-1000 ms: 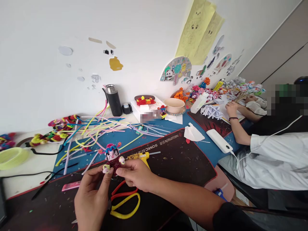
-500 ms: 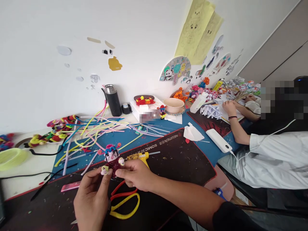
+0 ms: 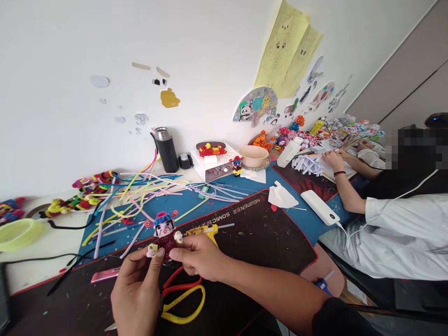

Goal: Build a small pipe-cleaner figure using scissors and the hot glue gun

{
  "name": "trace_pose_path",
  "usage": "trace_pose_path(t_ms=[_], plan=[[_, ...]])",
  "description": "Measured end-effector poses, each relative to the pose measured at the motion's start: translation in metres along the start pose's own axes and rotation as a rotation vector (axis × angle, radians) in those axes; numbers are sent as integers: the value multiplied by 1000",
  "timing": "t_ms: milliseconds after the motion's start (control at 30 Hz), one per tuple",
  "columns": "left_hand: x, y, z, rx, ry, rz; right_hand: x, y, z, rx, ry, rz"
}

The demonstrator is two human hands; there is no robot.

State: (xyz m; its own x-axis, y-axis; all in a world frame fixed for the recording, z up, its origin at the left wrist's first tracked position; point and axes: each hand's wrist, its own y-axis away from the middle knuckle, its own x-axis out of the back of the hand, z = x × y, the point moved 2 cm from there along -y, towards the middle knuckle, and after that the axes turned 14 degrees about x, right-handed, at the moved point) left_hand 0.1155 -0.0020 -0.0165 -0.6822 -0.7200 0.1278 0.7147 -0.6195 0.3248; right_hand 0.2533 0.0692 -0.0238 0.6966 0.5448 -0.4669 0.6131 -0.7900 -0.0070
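Between my two hands is a small pipe-cleaner doll (image 3: 164, 241) with a dark red body, a painted face, a blue and red hat and pale hands. My left hand (image 3: 138, 282) pinches it at its arm on the left. My right hand (image 3: 201, 256) grips its other side with thumb and fingers. The doll is upright, facing me; its lower part is partly hidden by my fingers. Below it lie scissors (image 3: 185, 308) with one red and one yellow handle loop. Just behind my right hand is a yellow glue gun (image 3: 211, 232).
Loose pipe cleaners (image 3: 140, 196) spread across the blue mat. Behind them stand a black thermos (image 3: 166, 151), a white box (image 3: 199, 163) and a beige bowl (image 3: 254, 157). A white power bank (image 3: 319, 207) lies at right, near another person's arm (image 3: 350, 198). Finished dolls (image 3: 72, 204) lie at left.
The view has shifted slightly, so the scene sits a little lower and to the right. The doll's face has tipped up a little and shows more fully. Both hands keep their hold.
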Motion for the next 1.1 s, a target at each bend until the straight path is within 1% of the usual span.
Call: trace_pose_path(t_ms=[233, 600, 800, 1100], plan=[[-1, -3, 0, 9, 29, -40, 2, -4, 2, 2, -2, -2], [-2, -2, 2, 54, 66, -43, 2, -4, 1, -1, 15, -5], [-3, -6, -4, 48, 77, -53, 2, -4, -1, -33, 20, -1], [-5, -8, -7, 57, 123, -71, 3, -3, -1, -27, 35, -7]])
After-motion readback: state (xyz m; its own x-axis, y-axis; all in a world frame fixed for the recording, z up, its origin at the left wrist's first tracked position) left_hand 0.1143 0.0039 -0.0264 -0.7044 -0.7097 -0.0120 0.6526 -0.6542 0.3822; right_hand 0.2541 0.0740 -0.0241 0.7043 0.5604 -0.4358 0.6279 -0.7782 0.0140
